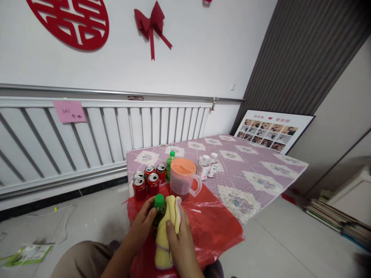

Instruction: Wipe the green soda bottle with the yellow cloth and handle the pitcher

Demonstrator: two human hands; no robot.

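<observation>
Green-capped bottle is gripped in the left hand, fingers curled round its side, and a folded yellow cloth is clutched in the right hand, right up against it – all held above a red plastic sheet. Just beyond, an orange-lidded jug is parked – drink cans are bunched to its left, two white-capped bottles set to its right.

A white wall across the top carries a red emblem and bow; a white radiator spans the middle left; dark ribbed panelling slants at upper right, above a photo board; pale tiled floor shows at lower right
</observation>
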